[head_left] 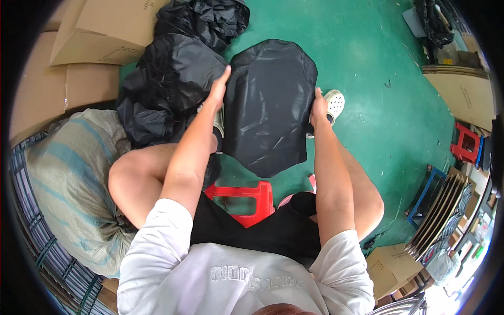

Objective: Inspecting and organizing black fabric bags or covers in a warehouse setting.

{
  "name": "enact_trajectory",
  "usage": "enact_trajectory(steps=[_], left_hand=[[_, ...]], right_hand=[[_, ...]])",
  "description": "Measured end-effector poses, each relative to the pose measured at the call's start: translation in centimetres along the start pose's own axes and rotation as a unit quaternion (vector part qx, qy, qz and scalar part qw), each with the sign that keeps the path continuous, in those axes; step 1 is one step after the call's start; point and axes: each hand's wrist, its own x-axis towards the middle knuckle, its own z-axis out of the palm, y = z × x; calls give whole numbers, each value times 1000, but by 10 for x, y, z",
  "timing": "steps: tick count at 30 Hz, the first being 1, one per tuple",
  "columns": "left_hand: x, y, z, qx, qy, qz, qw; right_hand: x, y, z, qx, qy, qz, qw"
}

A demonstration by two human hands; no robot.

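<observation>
A flat black fabric piece [270, 102], rounded at the far end, is stretched out between my knees above the green floor. My left hand [218, 89] grips its left edge near the top. On the right edge, my right hand [318, 109] holds it about halfway down. I sit on a low red stool [247, 197], and a white perforated shoe [334, 102] shows just past my right hand.
A heap of crumpled black fabric [173, 73] lies at my left, with cardboard boxes [100, 31] behind it and a woven sack [68, 178] beside my left knee. At the right stand flat cardboard [464, 92], a small red stool [464, 144] and stacked sheets on a blue rack [438, 210].
</observation>
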Motion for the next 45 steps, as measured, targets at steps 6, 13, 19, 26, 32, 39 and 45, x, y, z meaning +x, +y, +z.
enact_trajectory(steps=[6,13,19,26,32,39,45], left_hand=[[-104,-69,-18,-59,-85,-102,989],[-155,-140,-50,-157,-53,-71,984],[-171,-162,-44,-167,59,-45,983],[-165,-173,-46,24,100,58,993],[-180,-190,-35,105,67,10,992],[-152,-176,-71,317,183,-36,930],[-145,31,-117,525,244,158,800]], right_hand=[[-52,26,-37,-123,45,31,991],[-138,36,-37,-156,83,-22,984],[-161,56,-38,-196,89,-20,976],[-171,63,-33,-255,175,-63,949],[-174,54,-52,-286,210,-22,935],[-159,85,-57,-344,171,48,922],[-124,-16,-75,-311,-44,-97,944]])
